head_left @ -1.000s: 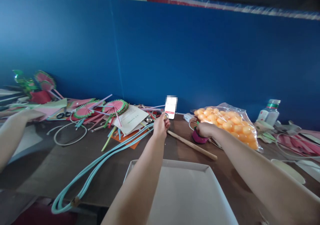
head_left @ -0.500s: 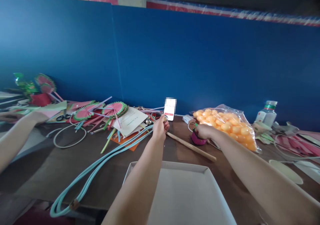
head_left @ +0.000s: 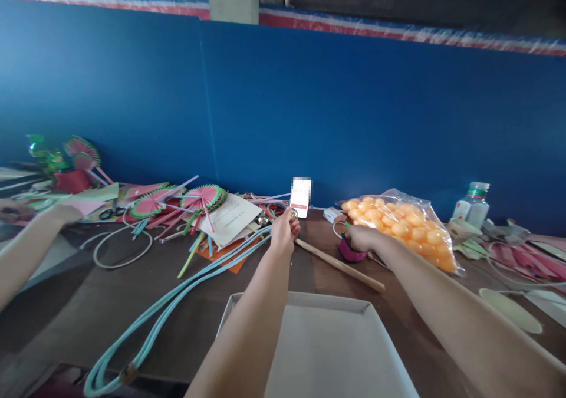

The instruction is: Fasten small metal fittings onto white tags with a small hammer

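Note:
At the middle of the table my left hand point(head_left: 283, 231) is closed, with a small shiny metal ball point(head_left: 293, 213), bell-like, pinched at its fingertips. Just behind it a phone point(head_left: 299, 200) with a lit screen stands upright. To the right, my right hand point(head_left: 361, 238) is closed on a purple round object point(head_left: 351, 253) with a bit of green at its top; its exact kind I cannot make out. Between my hands a wooden stick point(head_left: 342, 265) lies slanting. Below my left forearm is a shallow white tray point(head_left: 327, 299).
Light blue tubing point(head_left: 177, 292) loops at left, beside paper fans point(head_left: 206, 199) and sheets point(head_left: 232, 218). A bag of orange balls point(head_left: 402, 224) lies right, near a bottle point(head_left: 472, 204). Another person's arm point(head_left: 33, 239) reaches in at far left. A blue panel point(head_left: 354, 115) stands behind.
The whole scene sits slightly lower in the picture, as my head has tilted up a little. Both my hands keep their holds. The other person's hand has shifted slightly left.

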Motion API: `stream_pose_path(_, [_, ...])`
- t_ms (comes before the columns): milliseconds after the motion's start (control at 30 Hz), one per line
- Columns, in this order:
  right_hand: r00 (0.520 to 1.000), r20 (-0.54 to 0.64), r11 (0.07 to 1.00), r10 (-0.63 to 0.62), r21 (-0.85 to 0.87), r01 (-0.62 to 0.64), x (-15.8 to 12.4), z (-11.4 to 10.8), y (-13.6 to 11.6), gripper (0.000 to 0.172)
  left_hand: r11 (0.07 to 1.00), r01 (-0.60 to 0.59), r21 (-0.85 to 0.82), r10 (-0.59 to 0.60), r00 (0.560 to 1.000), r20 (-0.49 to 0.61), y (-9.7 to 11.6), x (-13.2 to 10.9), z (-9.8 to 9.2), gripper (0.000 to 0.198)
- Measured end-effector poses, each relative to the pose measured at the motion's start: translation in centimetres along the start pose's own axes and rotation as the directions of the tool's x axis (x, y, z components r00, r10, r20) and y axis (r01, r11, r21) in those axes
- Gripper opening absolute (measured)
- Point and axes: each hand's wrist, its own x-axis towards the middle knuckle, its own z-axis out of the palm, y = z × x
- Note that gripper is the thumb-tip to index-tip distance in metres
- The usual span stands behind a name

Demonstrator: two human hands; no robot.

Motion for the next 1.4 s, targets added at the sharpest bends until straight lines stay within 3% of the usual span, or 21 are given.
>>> stream_pose_path(167, [0.999, -0.035, 0.998, -0.017, 0.054, 0.019, -0.6, -0.2, 0.5, 0.027, 1.0, 0.007, 0.003, -0.007, 1.0, -0.01, 0.1, -0.1, 0.1, 0.021])
stream_pose_path(333, [0.987, -0.157, 0.978, -0.042, 0.196, 0.073, -1.9, -0.2, 0.9, 0.019, 1.0, 0.017, 0.006, -0.017, 1.0, -0.006, -0.1, 0.0, 0.2, 0.021])
stream_pose_path(567, [0.937, -0.32, 0.896, 0.14, 0.444, 0.019, -3.7, -0.5, 0.5, 0.016, 1.0, 0.01, 0.008, -0.01, 1.0, -0.005, -0.2, 0.2, 0.0, 0.022])
stream_pose_path(667, [0.907, -0.322, 0.704, 0.27, 0.709, 0.041, -4.7, -1.2, 0.1, 0.016, 1.0, 0.015, -0.012, -0.014, 1.0, 0.011, -0.2, 0.3, 0.0, 0.022])
stream_pose_path(767, [0.887, -0.34, 0.348, 0.312, 0.91, 0.226, -5.5, -2.3, -1.4, 0.013, 1.0, 0.021, -0.023, -0.021, 1.0, 0.015, -0.3, 0.5, 0.0, 0.02])
stream_pose_path(867, [0.897, -0.349, -0.048, 0.27, 0.926, 0.375, -5.7, -4.3, -4.6, 0.011, 1.0, 0.02, -0.012, -0.019, 1.0, 0.005, -0.3, 0.4, 0.0, 0.021])
stream_pose_path(967, [0.907, -0.361, -0.339, 0.215, 0.844, 0.416, -5.3, -6.8, -9.0, 0.012, 1.0, -0.009, -0.021, 0.009, 1.0, 0.018, -0.2, 0.2, -0.1, 0.023])
stream_pose_path(1067, [0.912, -0.377, -0.505, 0.16, 0.763, 0.404, -4.5, -9.0, -13.2, 0.009, 0.999, -0.038, -0.03, 0.038, 0.999, 0.007, 0.0, 0.1, -0.1, 0.021])
stream_pose_path(1167, [0.93, -0.343, -0.662, 0.131, 0.668, 0.34, -3.1, -9.4, -16.2, 0.005, 0.995, -0.084, -0.058, 0.085, 0.996, 0.015, 0.3, 0.1, -0.1, 0.014])
stream_pose_path(1300, [0.944, -0.278, -0.76, 0.18, 0.569, 0.313, -0.8, -6.9, -17.7, 0.013, 0.985, -0.152, -0.083, 0.159, 0.983, 0.093, 0.4, 0.3, -0.3, 0.008])
stream_pose_path(1400, [0.931, -0.286, -0.764, 0.226, 0.542, 0.351, 0.6, -4.0, -17.2, 0.022, 0.982, -0.175, -0.075, 0.178, 0.983, 0.044, 0.4, 0.6, -0.5, 0.01])
